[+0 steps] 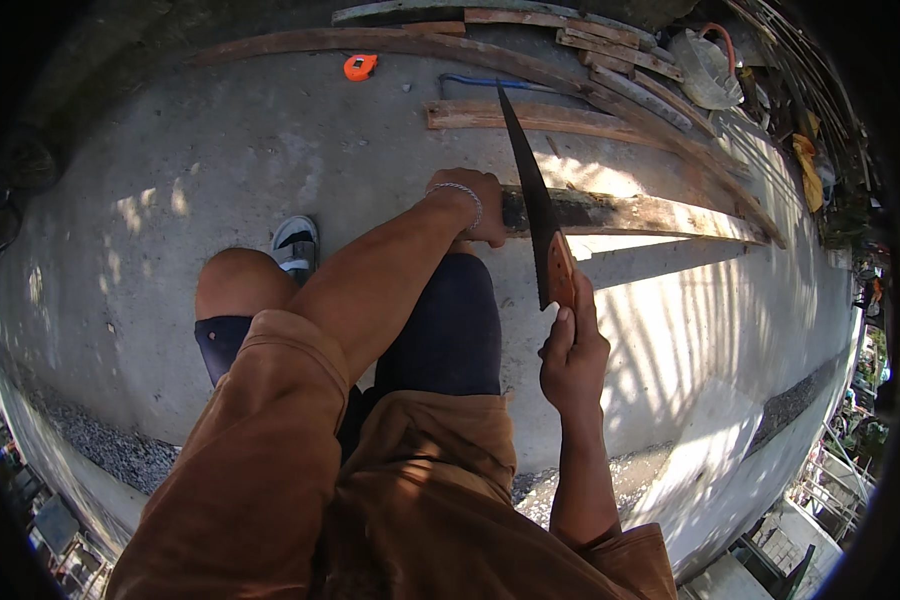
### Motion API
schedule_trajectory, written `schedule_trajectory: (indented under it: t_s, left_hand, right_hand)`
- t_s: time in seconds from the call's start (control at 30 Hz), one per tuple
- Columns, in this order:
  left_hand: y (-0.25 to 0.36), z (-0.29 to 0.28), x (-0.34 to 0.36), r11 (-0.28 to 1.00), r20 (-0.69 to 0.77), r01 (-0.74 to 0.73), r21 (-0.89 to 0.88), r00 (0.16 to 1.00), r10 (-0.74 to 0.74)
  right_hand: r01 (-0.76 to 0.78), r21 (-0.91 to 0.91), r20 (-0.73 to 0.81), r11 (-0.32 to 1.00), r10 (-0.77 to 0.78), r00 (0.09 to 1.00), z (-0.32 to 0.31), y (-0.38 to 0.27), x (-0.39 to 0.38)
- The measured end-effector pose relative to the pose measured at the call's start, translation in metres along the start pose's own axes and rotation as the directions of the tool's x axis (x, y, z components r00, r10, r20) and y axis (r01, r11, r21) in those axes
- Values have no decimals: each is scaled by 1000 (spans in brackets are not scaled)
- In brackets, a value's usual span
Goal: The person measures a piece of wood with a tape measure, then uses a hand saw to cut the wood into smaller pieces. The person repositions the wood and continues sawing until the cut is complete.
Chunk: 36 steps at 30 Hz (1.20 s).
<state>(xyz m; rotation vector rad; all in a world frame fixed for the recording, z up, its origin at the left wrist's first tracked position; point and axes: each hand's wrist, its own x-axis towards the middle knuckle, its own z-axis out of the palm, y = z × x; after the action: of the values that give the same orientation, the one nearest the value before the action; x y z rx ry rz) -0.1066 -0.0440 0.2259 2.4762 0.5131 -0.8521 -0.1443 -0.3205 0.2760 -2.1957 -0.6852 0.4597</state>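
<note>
Your left hand (477, 207) grips long brown wooden plank (635, 214) | right hand (576, 350) grips wooden-handled dark-steel saw (534, 195) | plank seems not sawn through

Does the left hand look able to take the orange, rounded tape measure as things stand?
Probably not at once: the bare left hand grips the long, weathered wooden plank. The tape measure lies farther forward, though nothing visible stands between.
</note>
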Motion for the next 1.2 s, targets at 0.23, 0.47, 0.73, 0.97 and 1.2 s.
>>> schedule_trajectory:
  t_s: [0.23, 0.47, 0.73, 0.97, 1.2]
  left_hand:
    - [-3, -2, 5, 1000, 6, -16, 26, 1000, 16]
    - [-3, 1, 8, 1000, 11, -25, 5, 1000, 25]
    - [-3, -2, 3, 999, 30, -45, 11, 999, 45]
    - [-5, -2, 10, 999, 106, -29, -14, 994, 31]
    - [-3, 0, 2, 999, -1, -44, 23, 999, 44]
  right_hand:
    - [-127, 7, 35, 992, 126, 991, -13, -25, -45]
    - [-231, -41, 49, 972, 233, 971, -36, -54, -74]
    - [1, 30, -90, 1000, 2, 996, 17, 3, -5]
    - [-407, -23, 19, 913, 407, 913, -41, -71, -102]
    - [-40, -1, -116, 999, 39, 993, 27, 13, 32]
